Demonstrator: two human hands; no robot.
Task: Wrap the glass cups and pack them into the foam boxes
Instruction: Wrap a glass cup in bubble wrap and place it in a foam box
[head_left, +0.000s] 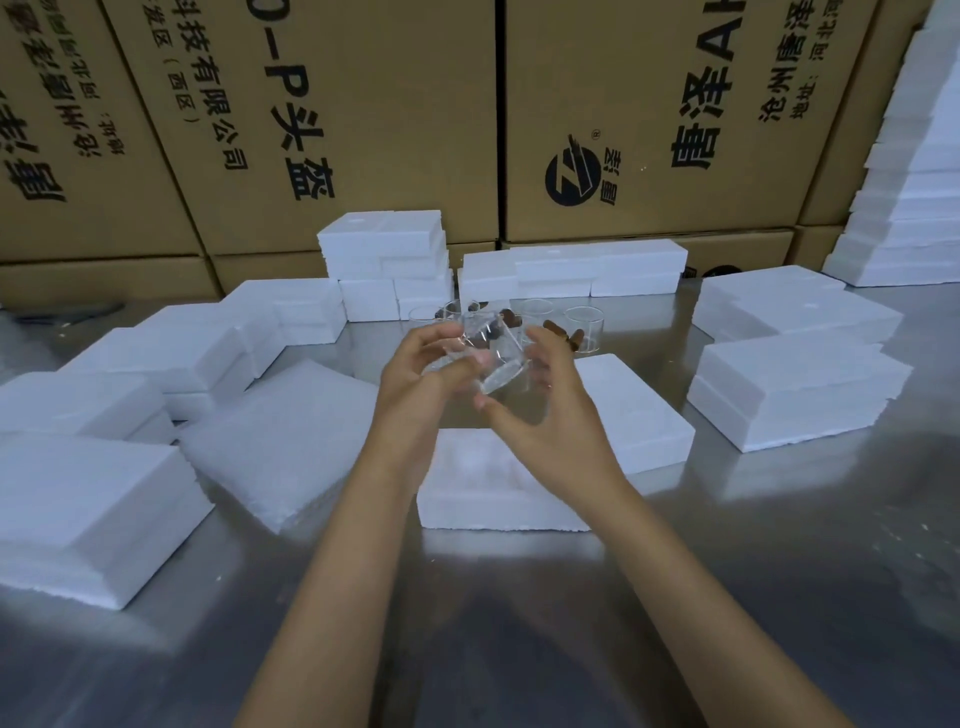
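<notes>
Both hands hold one clear glass cup (480, 358) tilted in the air, left hand (423, 374) gripping at 9 o'clock, right hand (540, 400) pinching at 4 o'clock, directly above the open foam box (467, 499) lying toward 6 o'clock.

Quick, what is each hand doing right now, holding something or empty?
Left hand: fingers curled round a clear glass cup, holding it.
Right hand: fingers spread at the same cup's other side; whether it grips cannot be told.

arms: bare to past elbows, no sleeves | hands (488, 395): no gloves visible
</notes>
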